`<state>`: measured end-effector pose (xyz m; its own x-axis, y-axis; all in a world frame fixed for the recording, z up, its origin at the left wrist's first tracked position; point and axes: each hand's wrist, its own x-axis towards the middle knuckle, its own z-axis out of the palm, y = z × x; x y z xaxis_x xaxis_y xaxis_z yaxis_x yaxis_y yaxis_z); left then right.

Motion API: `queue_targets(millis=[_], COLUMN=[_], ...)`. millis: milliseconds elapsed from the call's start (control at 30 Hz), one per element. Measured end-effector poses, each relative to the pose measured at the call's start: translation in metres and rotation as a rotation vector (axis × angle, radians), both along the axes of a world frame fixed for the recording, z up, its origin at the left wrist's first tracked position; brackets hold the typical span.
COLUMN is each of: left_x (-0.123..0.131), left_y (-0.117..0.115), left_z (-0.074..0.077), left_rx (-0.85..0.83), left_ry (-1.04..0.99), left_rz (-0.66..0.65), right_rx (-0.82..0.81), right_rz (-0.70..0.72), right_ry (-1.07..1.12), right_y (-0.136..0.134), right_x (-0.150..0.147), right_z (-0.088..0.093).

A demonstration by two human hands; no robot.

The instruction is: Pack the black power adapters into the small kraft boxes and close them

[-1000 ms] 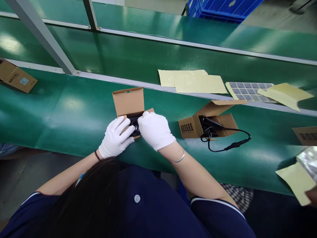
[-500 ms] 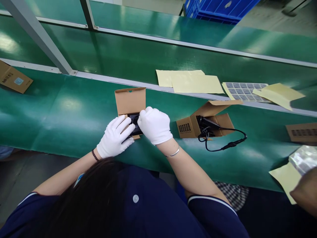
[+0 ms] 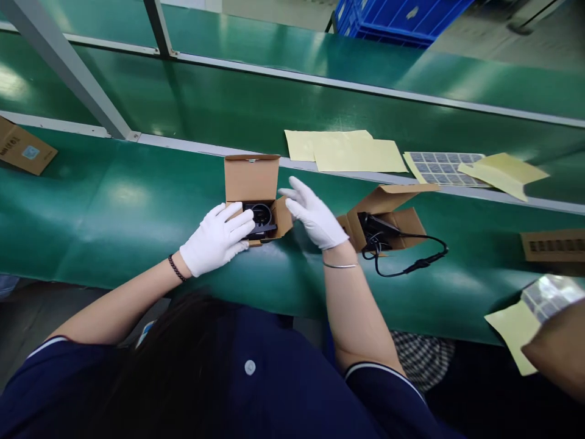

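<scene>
our left hand (image 3: pixel 217 239), fingers spread, pins the black coiled cable (image 3: pixel 261 217) in the open brown cardboard box (image 3: pixel 251 178). our right hand (image 3: pixel 313 213) hangs spread beside the box, seemingly clear. flat, even pressure suits.

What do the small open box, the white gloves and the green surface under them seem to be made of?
Small open box: brown cardboard, matt, with folded flaps. Gloves: white fabric, perhaps cotton or nylon, matt and creased. Green surface: smooth and glossy, likely plastic or rubber; it reflects lamps.
</scene>
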<state>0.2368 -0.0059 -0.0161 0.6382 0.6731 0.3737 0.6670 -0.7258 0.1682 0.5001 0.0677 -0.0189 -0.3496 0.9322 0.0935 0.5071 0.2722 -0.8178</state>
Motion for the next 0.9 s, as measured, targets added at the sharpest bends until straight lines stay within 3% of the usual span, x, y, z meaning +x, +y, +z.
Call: queue_targets(millis=[67, 167, 267, 333, 433, 500, 633, 700, 900], left_x=[0.0, 0.0, -0.001, -0.005, -0.012, -0.015, -0.015, -0.016, -0.024], left_y=[0.018, 0.031, 0.018, 0.001, -0.013, -0.01, 0.01, 0.015, 0.017], left_z=[-0.005, -0.014, -0.026, -0.035, -0.043, -0.045, -0.045, -0.046, -0.056], left_rx=[0.0, 0.026, 0.031, 0.01, -0.017, -0.007, -0.002, -0.003, 0.068], left_ry=[-0.008, -0.111, -0.32, -0.484, -0.681, -0.677, -0.547, -0.545, -0.449], left_rz=[-0.062, -0.082, -0.061, -0.002, 0.19, 0.225, 0.068, 0.054, -0.01], right_rx=[-0.035, 0.037, 0.142, 0.222, 0.354, 0.435, 0.53, 0.562, 0.476], right_rz=[0.054, -0.052, -0.123, -0.065, 0.055, 0.096, 0.103, 0.097, 0.179], right_ry=[0.116, 0.239, 0.251, 0.203, 0.068, -0.008, -0.033, -0.038, -0.321], right_y=[0.002, 0.001, -0.005, -0.012, -0.02, -0.023, -0.025, -0.026, -0.027], right_x=[-0.012, -0.029, -0.025, -0.013, 0.0, 0.001, -0.008, -0.011, -0.006], right_z=[-0.019, -0.036, -0.038, -0.034, -0.031, -0.034, -0.046, -0.05, -0.052])
